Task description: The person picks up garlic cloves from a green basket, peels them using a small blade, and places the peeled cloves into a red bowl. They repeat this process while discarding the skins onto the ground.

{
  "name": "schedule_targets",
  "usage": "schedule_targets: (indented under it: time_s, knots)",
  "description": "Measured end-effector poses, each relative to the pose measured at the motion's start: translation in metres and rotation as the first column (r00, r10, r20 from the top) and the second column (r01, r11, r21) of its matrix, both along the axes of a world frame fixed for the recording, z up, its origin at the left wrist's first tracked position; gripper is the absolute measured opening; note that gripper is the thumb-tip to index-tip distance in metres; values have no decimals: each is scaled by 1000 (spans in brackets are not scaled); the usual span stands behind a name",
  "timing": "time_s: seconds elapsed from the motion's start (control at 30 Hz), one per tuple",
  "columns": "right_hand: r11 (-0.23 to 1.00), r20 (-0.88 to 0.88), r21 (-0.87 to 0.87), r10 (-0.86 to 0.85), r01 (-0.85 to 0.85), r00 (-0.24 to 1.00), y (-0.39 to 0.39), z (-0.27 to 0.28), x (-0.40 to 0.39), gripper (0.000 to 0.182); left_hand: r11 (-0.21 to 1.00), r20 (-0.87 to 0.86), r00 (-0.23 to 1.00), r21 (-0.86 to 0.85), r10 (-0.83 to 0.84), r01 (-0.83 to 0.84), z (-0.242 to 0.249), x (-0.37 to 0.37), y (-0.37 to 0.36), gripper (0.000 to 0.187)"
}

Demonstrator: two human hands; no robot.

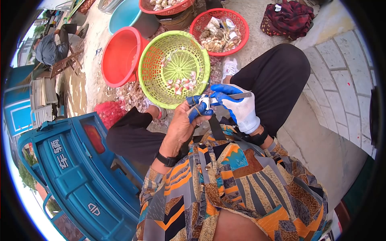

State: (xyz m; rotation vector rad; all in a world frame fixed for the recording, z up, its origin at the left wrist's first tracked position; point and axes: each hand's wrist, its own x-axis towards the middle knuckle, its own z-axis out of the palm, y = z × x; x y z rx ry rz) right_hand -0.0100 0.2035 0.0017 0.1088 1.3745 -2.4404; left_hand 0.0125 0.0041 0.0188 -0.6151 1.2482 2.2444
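Observation:
My left hand (181,122), with blue covers on some fingers, is closed around a small whitish piece of garlic (206,101). My right hand (238,107) wears a white and blue glove and grips a small knife (241,96); its grey handle shows above the fingers, and its other end reaches toward the garlic. Both hands meet in front of my knees. Just beyond them sits a yellow-green basket (150,60) with pinkish garlic cloves (181,84) at its near side.
A red basin (120,56) and a blue tub (124,16) stand left of the basket. A red basket (243,26) of garlic lies at right, near a dark red cloth (287,19). Garlic skins litter the ground. A blue vehicle (80,180) stands at left; a seated person (52,48) is farther off.

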Motion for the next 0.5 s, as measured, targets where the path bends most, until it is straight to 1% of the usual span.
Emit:
schedule_targets:
  time_s: [0.1,0.2,0.3,0.4,0.5]
  knots:
    - [997,-1,-69,-25,25,1000,1,-4,-4,31,999,-10,999,-35,-34,33,0,-1,-2,25]
    - [987,43,-158,-2,9,999,1,-10,-4,32,995,-22,996,-61,-86,84,3,0,-3,26]
    - [978,137,-199,84,-55,987,5,-7,-7,33,992,-16,994,-69,-111,109,3,1,-6,28]
    - [976,81,-192,121,-103,989,5,-9,-5,33,988,-49,991,-98,-122,117,-4,4,-12,28]
    - [985,75,-112,138,-130,987,-1,-9,0,33,987,-123,983,-96,-139,128,-12,8,-17,28]
